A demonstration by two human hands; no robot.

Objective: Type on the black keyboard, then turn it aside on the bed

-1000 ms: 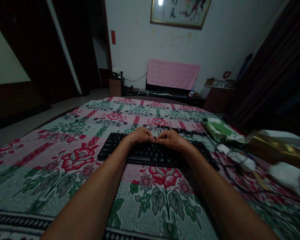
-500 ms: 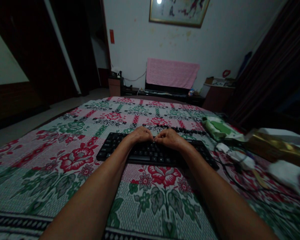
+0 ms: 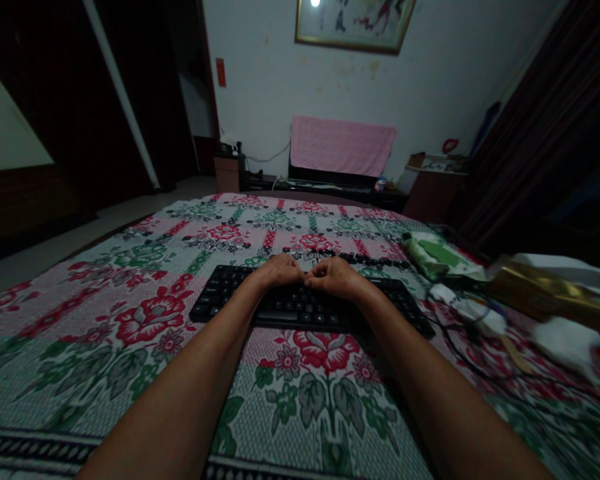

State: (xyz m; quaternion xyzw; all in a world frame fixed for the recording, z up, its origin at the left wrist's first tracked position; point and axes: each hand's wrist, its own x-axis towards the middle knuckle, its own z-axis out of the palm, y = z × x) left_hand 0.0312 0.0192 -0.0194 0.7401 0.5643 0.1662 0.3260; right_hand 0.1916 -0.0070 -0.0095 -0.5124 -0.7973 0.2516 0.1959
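Observation:
A black keyboard [image 3: 290, 315] lies across the patterned bed cover [image 3: 150, 373] in front of me. My left hand [image 3: 282, 270] is over its middle, with the fingers curled and pressed together. Close beside it, my right hand [image 3: 334, 275] pinches thumb and finger, the tips nearly meeting those of the left. Whatever is between the fingertips is too small and dark to make out. Just behind the keyboard runs a line of small black pieces [image 3: 363, 259], which look like loose keycaps. Both forearms cover parts of the keyboard.
To the right lie a green and white packet [image 3: 437, 255], white crumpled tissue [image 3: 567, 340], a gold-coloured box [image 3: 535, 290], a flat wooden stick [image 3: 516, 353] and dark cables [image 3: 460, 357]. Beyond the bed, a pink cloth [image 3: 343, 147] hangs over a screen on a low stand.
My right hand has shifted slightly, its fingertips now a little closer to the left hand's. The whole view has moved slightly; the keyboard and other things stay in place.

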